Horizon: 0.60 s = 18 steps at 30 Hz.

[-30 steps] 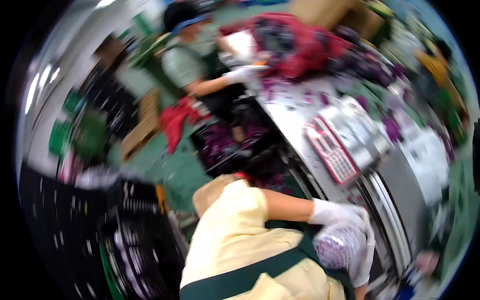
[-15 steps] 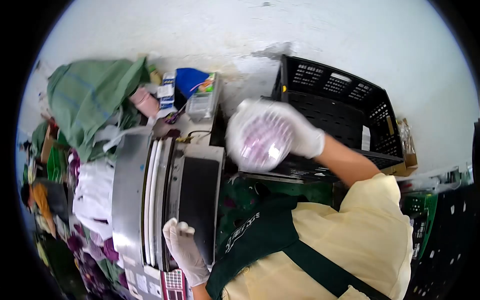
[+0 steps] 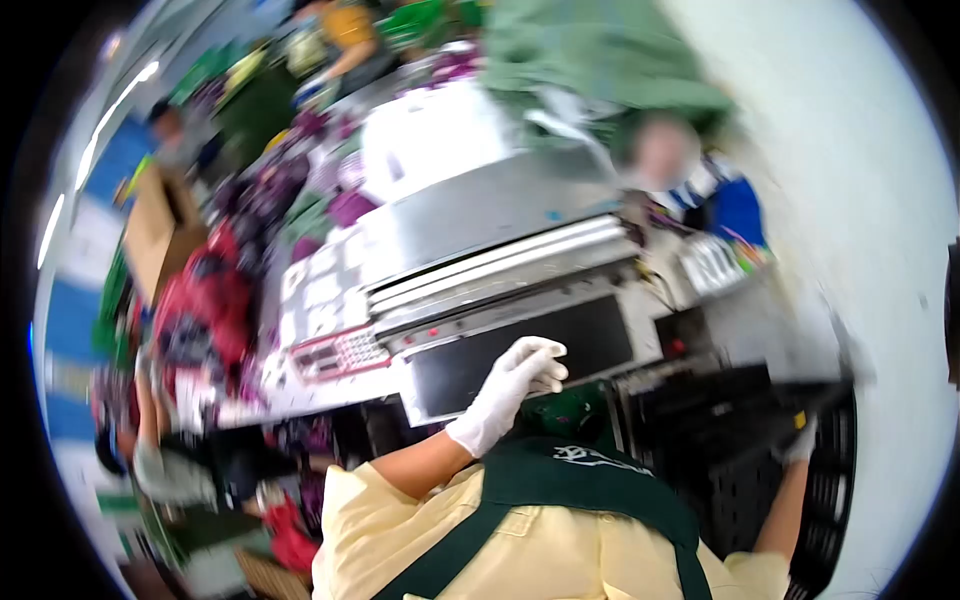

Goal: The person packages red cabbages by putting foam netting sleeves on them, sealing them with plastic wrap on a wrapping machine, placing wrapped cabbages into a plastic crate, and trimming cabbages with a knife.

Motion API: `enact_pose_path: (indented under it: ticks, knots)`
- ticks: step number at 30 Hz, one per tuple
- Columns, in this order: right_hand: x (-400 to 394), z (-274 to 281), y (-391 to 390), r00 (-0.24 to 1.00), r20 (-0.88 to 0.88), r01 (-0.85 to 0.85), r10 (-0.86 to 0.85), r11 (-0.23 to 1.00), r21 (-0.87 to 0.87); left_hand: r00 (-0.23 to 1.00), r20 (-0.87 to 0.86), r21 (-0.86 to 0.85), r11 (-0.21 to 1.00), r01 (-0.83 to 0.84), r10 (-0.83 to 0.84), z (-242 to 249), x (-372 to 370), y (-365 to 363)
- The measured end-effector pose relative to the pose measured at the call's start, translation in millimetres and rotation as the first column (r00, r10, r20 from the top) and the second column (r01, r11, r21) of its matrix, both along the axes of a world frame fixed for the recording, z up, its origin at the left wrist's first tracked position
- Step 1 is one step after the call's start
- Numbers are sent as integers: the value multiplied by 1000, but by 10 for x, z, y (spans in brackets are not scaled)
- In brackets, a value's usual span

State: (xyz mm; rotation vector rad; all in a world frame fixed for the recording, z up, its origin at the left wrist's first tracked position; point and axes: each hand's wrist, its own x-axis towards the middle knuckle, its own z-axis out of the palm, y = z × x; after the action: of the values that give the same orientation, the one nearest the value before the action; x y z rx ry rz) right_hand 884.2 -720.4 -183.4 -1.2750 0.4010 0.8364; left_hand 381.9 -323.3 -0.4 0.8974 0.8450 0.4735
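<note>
My left hand (image 3: 512, 385), in a white glove, is held over the black plate (image 3: 570, 345) at the front of a metal machine (image 3: 490, 215). Its fingers are loosely bent with gaps between them, and nothing shows in them. My right hand (image 3: 797, 440), also gloved, reaches down at the black plastic crate (image 3: 835, 490) on the right. Motion blur and the crate's dark side hide its fingers and anything they might hold. Two long white bars (image 3: 500, 265) run across the machine above the black plate.
A red-framed keypad (image 3: 340, 353) adjoins the machine's left end. White cloth (image 3: 430, 130), green cloth (image 3: 600, 60) and purple pieces (image 3: 270, 190) lie behind. A clear box (image 3: 710, 265) stands at right beside the wall. Several people and a cardboard box (image 3: 160, 230) are at left.
The view has turned left. My right hand, which held a clear-wrapped round purple bundle up, has gone down to the crate; the bundle is out of sight. My left hand stays by the machine.
</note>
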Motion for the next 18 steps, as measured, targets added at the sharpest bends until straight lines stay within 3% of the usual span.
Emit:
enact_pose_path:
  ticks: [2, 3, 4, 5, 7, 8, 9, 10, 11, 13, 14, 15, 16, 17, 18]
  knots:
    - [-288, 732, 233, 988, -130, 41, -80, 959, -279, 994, 13, 32, 993, -111, 110, -40, -378, -38]
    - [254, 124, -261, 994, 112, -2, 18, 990, -140, 986, -19, 94, 982, -166, 168, -77, -570, 10]
    - [620, 32, -487, 983, 172, 91, -63, 984, -155, 972, -50, 156, 963, -218, 228, -83, -761, 55]
    - [228, 675, -162, 841, 531, 393, -101, 789, -472, 950, -94, 191, 942, -277, 298, 6, -948, 154]
    - [483, 943, -118, 768, 638, 519, -48, 631, -576, 891, -99, 311, 865, -395, 443, -113, -1435, 502]
    - [813, 854, -198, 433, 867, 614, 245, 624, -483, 844, -104, 357, 812, -462, 526, -111, -1646, 735]
    - [1114, 778, -261, 3, 862, 716, 507, 601, -356, 789, -106, 402, 752, -523, 605, -104, -1856, 1007]
    - [925, 1028, 202, 19, 906, 628, 422, 700, -339, 760, -96, 468, 703, -536, 643, -156, -2096, 1325]
    - [394, 1364, 865, 117, 943, 524, 313, 787, -326, 739, -81, 533, 656, -535, 669, -245, -2324, 1733]
    - [-329, 1734, 1758, 233, 954, 349, 191, 899, -266, 646, -27, 749, 443, -493, 763, -504, -2735, 2632]
    - [-699, 1884, 2127, 262, 953, 282, 154, 932, -228, 607, -53, 852, 353, -387, 793, -692, -2923, 3145]
    - [-789, 1848, 2382, 235, 934, 225, 270, 920, -322, 561, -71, 929, 259, -265, 825, -696, -3034, 3557]
    - [-928, 1800, 2615, 227, 938, 230, 261, 922, -312, 486, -206, 924, 333, -189, 849, -718, -3135, 3933]
    - [-1218, 1853, 2908, 123, 929, 228, 350, 901, -370, 399, -340, 901, 417, -123, 852, -698, -3158, 4230]
    - [-1497, 1883, 3202, 17, 900, 234, 435, 874, -426, 383, -397, 851, 491, -186, 834, -734, -3183, 4548]
